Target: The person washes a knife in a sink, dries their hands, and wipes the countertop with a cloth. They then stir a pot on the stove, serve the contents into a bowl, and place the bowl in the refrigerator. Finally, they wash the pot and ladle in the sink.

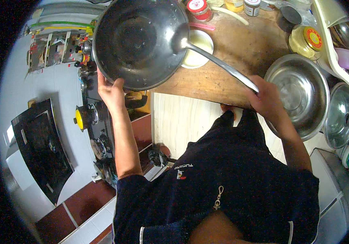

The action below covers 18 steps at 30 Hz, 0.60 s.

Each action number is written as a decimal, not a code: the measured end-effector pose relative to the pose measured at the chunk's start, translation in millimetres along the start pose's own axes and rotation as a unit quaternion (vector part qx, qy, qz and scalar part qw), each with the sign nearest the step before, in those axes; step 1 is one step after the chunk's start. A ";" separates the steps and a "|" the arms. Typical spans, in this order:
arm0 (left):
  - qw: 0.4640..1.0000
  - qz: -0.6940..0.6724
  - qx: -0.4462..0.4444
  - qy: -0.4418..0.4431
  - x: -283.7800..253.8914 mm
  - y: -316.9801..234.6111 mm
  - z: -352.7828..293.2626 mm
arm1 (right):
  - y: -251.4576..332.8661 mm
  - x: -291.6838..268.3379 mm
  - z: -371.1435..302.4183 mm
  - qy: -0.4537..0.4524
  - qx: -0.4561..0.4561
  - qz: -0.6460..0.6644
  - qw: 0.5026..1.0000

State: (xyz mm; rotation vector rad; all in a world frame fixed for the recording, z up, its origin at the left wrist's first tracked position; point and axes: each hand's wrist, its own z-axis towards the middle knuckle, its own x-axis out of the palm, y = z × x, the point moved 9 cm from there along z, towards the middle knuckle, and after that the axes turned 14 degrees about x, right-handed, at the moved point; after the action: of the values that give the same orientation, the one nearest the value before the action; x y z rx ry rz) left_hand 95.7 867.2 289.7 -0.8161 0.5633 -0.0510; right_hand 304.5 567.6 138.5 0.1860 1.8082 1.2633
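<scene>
A large dark wok (140, 44) is held up at the top of the view, its hollow facing me. My left hand (111, 89) grips its near left rim, thumb on the edge and the other fingers partly hidden behind it. From the wok's right side a long silvery metal handle (223, 70) slants down to the right. Wrapped round the end of that handle is my right hand (266, 97). Behind the wok and handle, a white bowl (202, 48) with something pale in it stands on the wooden table (239, 44).
Right of my right hand lies a wide steel basin (298, 95), with a glass lid (341, 116) beyond it. A jar with a red lid (199, 10), a yellowish jar (306, 42) and a pale green stalk (229, 14) are on the table. A black stove-like panel (42, 150) is far left.
</scene>
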 end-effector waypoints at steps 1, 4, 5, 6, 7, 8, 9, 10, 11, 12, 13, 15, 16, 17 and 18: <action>1.000 0.010 -0.001 0.001 -0.8 2.2 -1.0 | 8.1 5.4 9.7 0.004 0.002 0.000 1.000; 1.000 0.008 -0.008 0.007 2.6 6.2 -1.1 | 41.2 19.8 34.9 0.005 0.001 0.027 1.000; 1.000 0.004 -0.011 0.008 3.6 7.5 -1.5 | 49.1 24.0 40.1 0.000 -0.008 0.052 0.999; 1.000 -0.001 -0.019 0.008 5.6 6.8 -2.0 | 54.3 26.6 43.3 -0.006 -0.016 0.077 0.997; 1.000 -0.005 -0.029 0.006 7.6 4.8 -3.5 | 54.0 31.1 45.6 -0.010 -0.003 0.065 0.998; 0.999 -0.010 -0.038 0.005 9.1 4.9 -4.4 | 52.4 35.3 47.5 -0.014 0.011 0.052 0.999; 0.999 -0.017 -0.026 0.008 10.6 5.0 -3.3 | 49.7 37.7 48.8 -0.018 0.025 0.038 0.999; 1.000 -0.022 -0.014 0.008 9.4 5.4 -3.5 | 48.5 38.4 47.7 -0.021 0.025 0.032 0.999; 1.000 -0.027 -0.002 0.009 8.6 4.9 -3.5 | 45.5 37.4 45.7 -0.025 0.026 0.026 0.999; 1.000 -0.026 -0.004 0.010 8.0 4.7 -3.6 | 41.6 36.1 43.5 -0.029 0.026 0.019 0.999; 1.000 -0.026 -0.006 0.011 7.3 3.6 -3.1 | 34.4 38.7 40.4 -0.025 0.032 0.002 0.999; 1.000 -0.022 -0.013 0.010 6.2 3.7 -2.6 | 17.9 45.3 32.4 -0.017 0.043 -0.033 0.998; 1.000 -0.018 -0.017 0.009 6.4 4.3 -2.5 | 15.1 44.1 27.8 0.002 0.052 -0.032 0.998; 1.000 -0.014 -0.020 0.007 6.2 5.3 -2.6 | 15.0 40.2 22.5 0.020 0.061 -0.030 0.997; 1.000 -0.007 -0.028 0.005 5.2 7.4 -3.1 | 15.0 39.2 20.1 0.038 0.070 -0.028 0.996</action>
State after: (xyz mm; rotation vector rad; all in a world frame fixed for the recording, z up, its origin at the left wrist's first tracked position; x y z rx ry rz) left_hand 97.4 868.9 280.4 -0.8754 0.5704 -0.0524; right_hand 290.8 610.4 126.5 0.1651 1.9556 1.1178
